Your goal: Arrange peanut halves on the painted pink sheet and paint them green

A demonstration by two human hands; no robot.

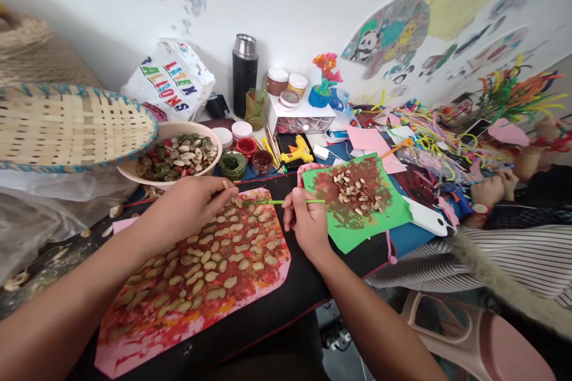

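Note:
My right hand [307, 223] is closed round a thin green paintbrush [292, 202], its bristles pointing left over the far edge of a pink sheet [272, 283]. Between the pinched fingers of my left hand [201, 199] is a small tan piece that looks like a peanut shell [226, 185], close to the brush tip. Rows of peanut shells [230, 282] lie on red and orange paint across the sheet. My left forearm hides part of it. To the right, a green sheet [342, 239] carries brown paint and a cluster of pistachio-like shells [351, 190].
Behind the sheet stand a bowl of painted shells [179, 158], open paint jars [232, 164], a yellow glue gun [298, 150] and a black flask [245, 74]. A woven basket [75, 125] is at left. Another person's hands [489, 190] are at right, near pipe cleaners [429, 137].

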